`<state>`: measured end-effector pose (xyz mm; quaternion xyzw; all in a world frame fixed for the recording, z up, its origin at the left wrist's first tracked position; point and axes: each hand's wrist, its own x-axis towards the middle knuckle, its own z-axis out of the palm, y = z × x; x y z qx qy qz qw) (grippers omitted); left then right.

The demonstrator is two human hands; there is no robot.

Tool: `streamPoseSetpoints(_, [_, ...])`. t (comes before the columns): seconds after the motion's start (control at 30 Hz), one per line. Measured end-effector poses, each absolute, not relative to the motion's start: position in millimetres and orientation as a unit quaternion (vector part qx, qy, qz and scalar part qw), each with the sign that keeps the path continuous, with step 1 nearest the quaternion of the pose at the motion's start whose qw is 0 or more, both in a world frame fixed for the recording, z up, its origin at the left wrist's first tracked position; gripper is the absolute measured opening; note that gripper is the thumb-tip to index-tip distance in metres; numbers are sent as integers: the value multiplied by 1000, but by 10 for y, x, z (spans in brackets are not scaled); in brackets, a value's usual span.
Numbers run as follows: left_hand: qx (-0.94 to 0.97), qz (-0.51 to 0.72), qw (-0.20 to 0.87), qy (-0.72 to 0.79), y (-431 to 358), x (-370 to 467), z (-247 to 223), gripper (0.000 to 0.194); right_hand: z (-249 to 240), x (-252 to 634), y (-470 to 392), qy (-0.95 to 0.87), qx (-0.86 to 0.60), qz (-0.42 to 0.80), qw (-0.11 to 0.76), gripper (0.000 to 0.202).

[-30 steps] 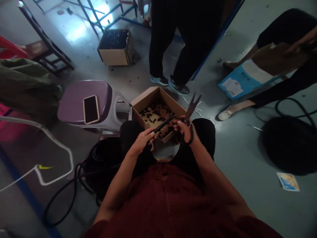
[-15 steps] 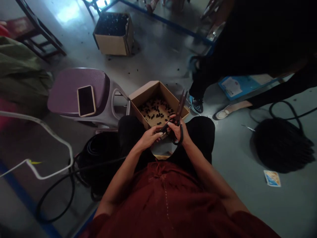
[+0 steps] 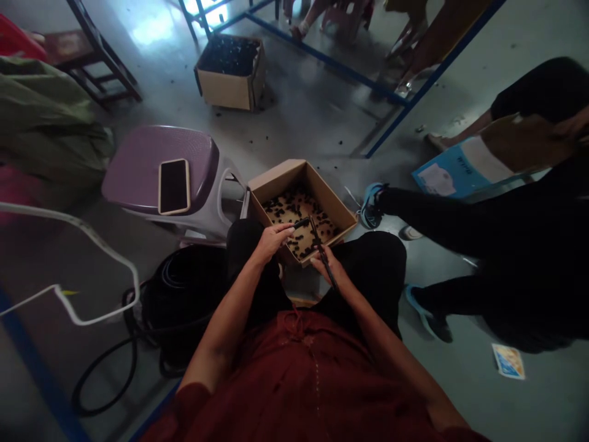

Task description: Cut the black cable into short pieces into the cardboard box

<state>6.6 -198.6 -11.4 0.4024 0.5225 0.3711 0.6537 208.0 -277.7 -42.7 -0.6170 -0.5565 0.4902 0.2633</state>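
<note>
Left hand: the person's left hand grasps a short length of black tube between thumb and fingers, its free end pointing away to the right.
Right hand: the person's right hand is closed around the handles of a pair of scissors, blades upward; how far the blades are parted cannot be told.
Black tube: over the carton between the knees, its free end just beside the scissor tips; whether they touch is unclear.
Carton: an open cardboard carton with many small black pieces scattered over its bottom.
Stool: left of the carton, a stool with a purple top bears a smartphone, screen dark.
By the left leg: a dark coil of tubing, with one loop trailing over the floor.
Farther off: a second cardboard box, filled with dark material.
Right side: another person's dark trouser legs and blue-edged shoes, near a blue-and-white box; a small printed packet lies on the floor.
</note>
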Motion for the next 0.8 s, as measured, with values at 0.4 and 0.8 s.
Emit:
streamPoseSetpoints(0.4, [448, 351, 628, 531, -2024, 56, -206, 44, -401, 2092, -2683, -573, -588, 528, 217, 56])
streamPoseSetpoints(0.8, [469, 344, 609, 539, -2028, 87, -254, 45, -470, 2043, -2663, -566, -586, 535, 226, 54])
